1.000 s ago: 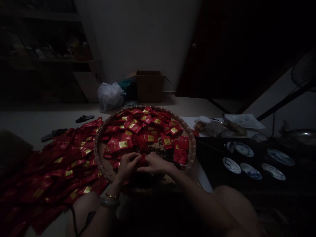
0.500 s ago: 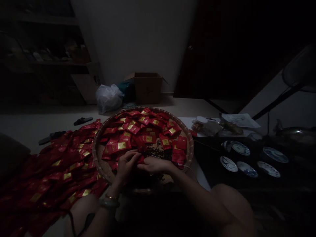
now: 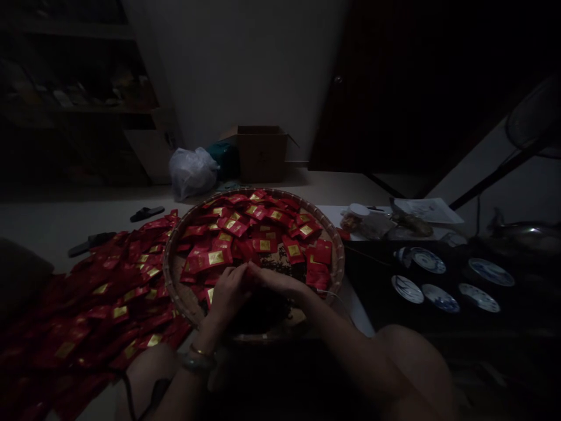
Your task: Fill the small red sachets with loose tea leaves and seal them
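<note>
A round woven tray (image 3: 338, 245) lies before me, heaped with red packets (image 3: 217, 258) bearing gold labels. Loose dark leaves (image 3: 280, 264), which look like tea, cover its near part. My left hand (image 3: 230, 292) is over the tray's near side, fingers curled and closed on a small red packet (image 3: 251, 278) that is mostly hidden. Against it from the right comes my right hand (image 3: 276, 282), its fingers pressed together on the same packet, fingertips meeting the left ones. Bracelets circle my left wrist.
A big pile of red packets (image 3: 118, 313) covers the floor at left, near dark slippers (image 3: 146, 214). Behind stand a white plastic bag (image 3: 193, 172) and a cardboard box (image 3: 263, 155). Several patterned dishes (image 3: 440, 298) sit on a dark table at right. The room is dim.
My hands have drawn together and tilted, fingertips now meeting at the top. The red packet between them, plainer before, is now mostly covered. The packets in the tray look unchanged.
</note>
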{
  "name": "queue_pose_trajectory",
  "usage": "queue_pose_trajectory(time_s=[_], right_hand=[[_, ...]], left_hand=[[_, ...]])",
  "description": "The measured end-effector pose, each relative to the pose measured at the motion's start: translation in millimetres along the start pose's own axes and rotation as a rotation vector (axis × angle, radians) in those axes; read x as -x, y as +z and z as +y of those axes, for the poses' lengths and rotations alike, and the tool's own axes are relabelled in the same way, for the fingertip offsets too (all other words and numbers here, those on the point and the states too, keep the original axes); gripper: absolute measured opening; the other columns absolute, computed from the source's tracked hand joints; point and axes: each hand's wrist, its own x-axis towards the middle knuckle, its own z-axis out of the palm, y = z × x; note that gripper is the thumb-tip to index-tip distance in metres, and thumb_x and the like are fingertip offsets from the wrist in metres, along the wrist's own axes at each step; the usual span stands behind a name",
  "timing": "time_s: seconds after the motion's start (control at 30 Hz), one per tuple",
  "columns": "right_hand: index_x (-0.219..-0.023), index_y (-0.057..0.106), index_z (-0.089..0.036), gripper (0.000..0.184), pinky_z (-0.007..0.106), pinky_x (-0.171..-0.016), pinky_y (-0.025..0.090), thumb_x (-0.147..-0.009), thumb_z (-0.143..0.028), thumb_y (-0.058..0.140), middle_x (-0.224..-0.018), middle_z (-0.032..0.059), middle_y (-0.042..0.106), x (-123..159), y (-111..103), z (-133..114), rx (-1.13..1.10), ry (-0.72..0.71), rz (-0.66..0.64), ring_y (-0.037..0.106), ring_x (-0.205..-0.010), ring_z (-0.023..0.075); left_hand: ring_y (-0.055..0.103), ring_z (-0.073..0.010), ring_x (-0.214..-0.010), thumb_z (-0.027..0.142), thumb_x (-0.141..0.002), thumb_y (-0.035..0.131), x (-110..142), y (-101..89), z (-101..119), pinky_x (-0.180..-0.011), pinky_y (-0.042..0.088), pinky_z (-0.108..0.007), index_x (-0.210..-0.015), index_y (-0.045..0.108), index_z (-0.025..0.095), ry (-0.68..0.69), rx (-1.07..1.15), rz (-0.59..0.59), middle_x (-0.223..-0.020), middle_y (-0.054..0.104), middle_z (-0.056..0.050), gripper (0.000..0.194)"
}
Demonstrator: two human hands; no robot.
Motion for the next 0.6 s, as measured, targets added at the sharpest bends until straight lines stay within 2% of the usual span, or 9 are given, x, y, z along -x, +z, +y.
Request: queue_pose_trajectory(time_s=[0.1,0.17,0.23,0.3,0.4,0.5,0.57,0.6], right_hand=[[-0.095,0.064,-0.017,0.057,0.039,-0.088,0.045,-0.085,-0.063,0.033,-0.092,0.0066,0.066,8.3,-8.1,4.5,-0.084,-0.031,0.155,0.06,-0.093,0.0201],[-0.093,0.063,-0.017,0.041,0.036,-0.081,0.047,-0.087,-0.051,0.04,-0.089,0.0058,0.066,15.6,-12.5,12.4,0.057,0.018,0.248,0.06,-0.089,0.0198],[-0.09,0.063,-0.017,0.024,0.035,-0.08,0.047,-0.085,-0.035,0.048,-0.089,0.0064,0.066,22.2,-13.9,22.6,0.336,0.076,0.199,0.061,-0.086,0.0202],[-0.096,0.063,-0.016,0.02,0.037,-0.087,0.044,-0.082,-0.023,0.051,-0.099,0.0095,0.066,26.0,-14.5,31.6,0.599,0.078,0.119,0.06,-0.094,0.0223],[-0.117,0.055,-0.013,0.038,0.041,-0.098,0.035,-0.08,-0.019,0.054,-0.12,0.0159,0.058,22.9,-19.6,38.6,0.798,0.059,0.076,0.05,-0.114,0.0275],[-0.14,0.032,-0.013,0.082,0.047,-0.106,0.026,-0.07,-0.031,0.069,-0.142,0.0199,0.035,8.8,-26.2,39.5,0.853,0.147,-0.004,0.027,-0.134,0.0343],[-0.146,0.015,-0.018,0.111,0.054,-0.106,0.021,-0.058,-0.04,0.077,-0.151,0.0194,0.017,-3.4,-24.9,38.8,0.889,0.239,-0.093,0.011,-0.137,0.0405],[-0.147,0.011,-0.022,0.119,0.059,-0.105,0.02,-0.053,-0.044,0.08,-0.152,0.0184,0.01,-8.9,-21.6,37.9,0.921,0.266,-0.137,0.007,-0.137,0.0435]], left_hand=[[0.058,-0.0226,-0.092,0.01,-0.066,0.065,0.6,-0.9,-6.0,-0.079,0.05,-0.035,-0.114,0.054,0.018,-0.135,0.09,0.063,-0.103,0.065,-0.008,0.05],[0.059,-0.0221,-0.092,0.011,-0.066,0.066,0.3,-2.5,-7.8,-0.08,0.051,-0.035,-0.113,0.055,0.019,-0.19,0.138,0.099,-0.101,0.064,-0.007,0.049],[0.06,-0.0226,-0.092,0.014,-0.067,0.067,-0.4,-4.0,-7.9,-0.081,0.051,-0.036,-0.112,0.056,0.019,-0.217,0.18,0.141,-0.101,0.064,-0.007,0.047],[0.06,-0.0233,-0.094,0.019,-0.068,0.068,-1.3,-5.1,-7.1,-0.082,0.051,-0.036,-0.111,0.057,0.019,-0.229,0.219,0.18,-0.101,0.065,-0.008,0.044],[0.062,-0.0239,-0.094,0.026,-0.069,0.069,-2.3,-5.7,-5.6,-0.081,0.051,-0.037,-0.109,0.059,0.018,-0.255,0.256,0.213,-0.101,0.066,-0.008,0.042],[0.063,-0.0236,-0.09,0.029,-0.069,0.069,-2.3,-6.2,-4.1,-0.079,0.052,-0.037,-0.109,0.059,0.016,-0.285,0.274,0.215,-0.1,0.065,-0.01,0.043],[0.063,-0.0231,-0.088,0.03,-0.069,0.068,-2.1,-6.8,-3.2,-0.078,0.052,-0.036,-0.109,0.059,0.016,-0.289,0.293,0.206,-0.099,0.065,-0.01,0.042],[0.063,-0.023,-0.088,0.029,-0.069,0.068,-2.1,-7.1,-2.8,-0.078,0.052,-0.036,-0.108,0.059,0.017,-0.289,0.303,0.201,-0.099,0.065,-0.009,0.042]])
